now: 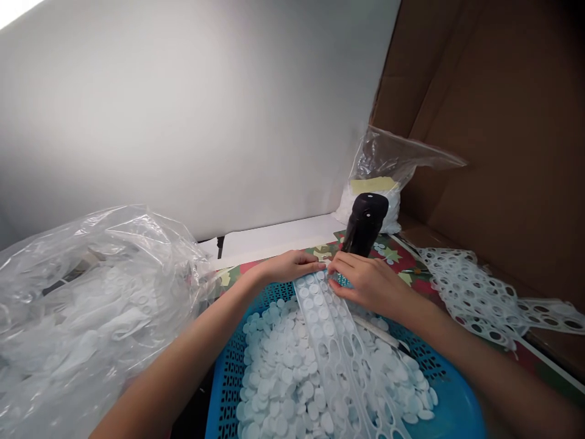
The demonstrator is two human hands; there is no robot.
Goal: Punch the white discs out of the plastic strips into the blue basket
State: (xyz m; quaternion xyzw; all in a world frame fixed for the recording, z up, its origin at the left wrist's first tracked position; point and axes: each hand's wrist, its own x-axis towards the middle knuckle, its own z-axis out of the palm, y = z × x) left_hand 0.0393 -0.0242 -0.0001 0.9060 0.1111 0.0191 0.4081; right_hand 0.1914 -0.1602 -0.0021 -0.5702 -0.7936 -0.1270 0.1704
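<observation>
Here's the big blue basket [450, 408], heaped with white discs [283, 378]. Left of it, a bulging plastic bag [91, 317]; right of it, punched white scrap [475, 292]; beyond it, a black cylinder [365, 222]. A white punched strip [338, 360] runs lengthwise over the basket, pointing away, its far end pinched between the left hand [287, 268] and right hand [370, 283], fingers [340, 262] clamped on it.

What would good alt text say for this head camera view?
A person's left hand and right hand hold a white perforated strip over a blue basket heaped with white discs. A clear plastic bag lies to the left.
</observation>
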